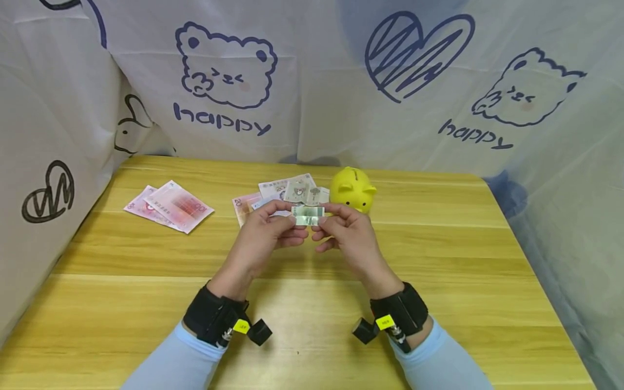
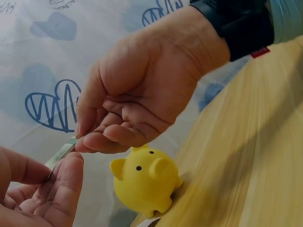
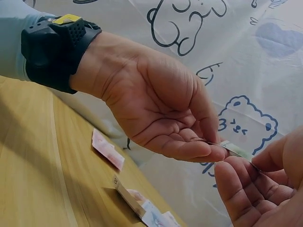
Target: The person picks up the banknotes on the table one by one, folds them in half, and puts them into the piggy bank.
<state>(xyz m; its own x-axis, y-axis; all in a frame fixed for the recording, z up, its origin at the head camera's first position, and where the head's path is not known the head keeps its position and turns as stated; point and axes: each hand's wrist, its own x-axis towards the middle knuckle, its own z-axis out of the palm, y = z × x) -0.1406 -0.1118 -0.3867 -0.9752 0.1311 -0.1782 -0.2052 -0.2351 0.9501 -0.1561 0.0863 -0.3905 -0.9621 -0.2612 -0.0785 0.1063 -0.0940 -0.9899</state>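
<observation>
Between my two hands is a small green banknote [image 1: 308,215], folded into a narrow strip and raised above the table. My left hand [image 1: 265,233] pinches its left end between thumb and index finger. At the other end, the thumb and index finger of my right hand [image 1: 350,233] pinch it too. In the left wrist view the banknote [image 2: 60,155] appears nearly edge-on. Just beyond the right hand stands a yellow piggy bank [image 1: 353,189] with a slot on top. A loose pile of banknotes [image 1: 285,187] lies behind the hands, partly covered by them.
Two pink banknotes [image 1: 177,205] overlap on the left of the wooden table [image 1: 302,330]. A white cloth [image 1: 322,130] with blue drawings hangs along the back edge and both sides. Black camera bands [image 1: 214,314] wrap both wrists.
</observation>
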